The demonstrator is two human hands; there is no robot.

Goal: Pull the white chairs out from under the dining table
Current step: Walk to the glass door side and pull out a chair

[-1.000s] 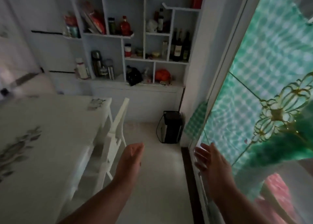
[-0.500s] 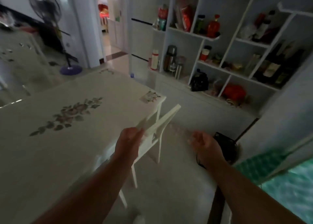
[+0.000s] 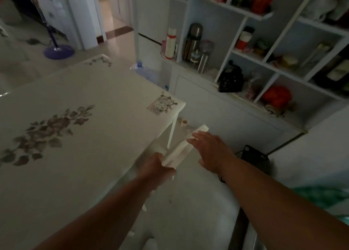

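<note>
A white chair [image 3: 181, 149] stands tucked against the right side of the dining table [image 3: 90, 129], whose pale top carries a flower print. Only the chair's top rail and a few slats show; its seat is hidden under the table edge. My left hand [image 3: 157, 169] is closed on the near end of the top rail. Just right of the rail's far end hovers my right hand [image 3: 209, 149], fingers spread, fingertips at or touching the rail.
A white shelf unit [image 3: 245, 64] with bottles, flasks and bags fills the wall beyond the chair. A black box [image 3: 255, 158] sits on the floor at the right. A blue water jug [image 3: 143, 71] stands behind the table. A fan base [image 3: 58, 51] stands far left.
My view has turned left from the green curtain to the table. My left hand closed on the chair's top rail, and my right hand moved in to the rail's far end.
</note>
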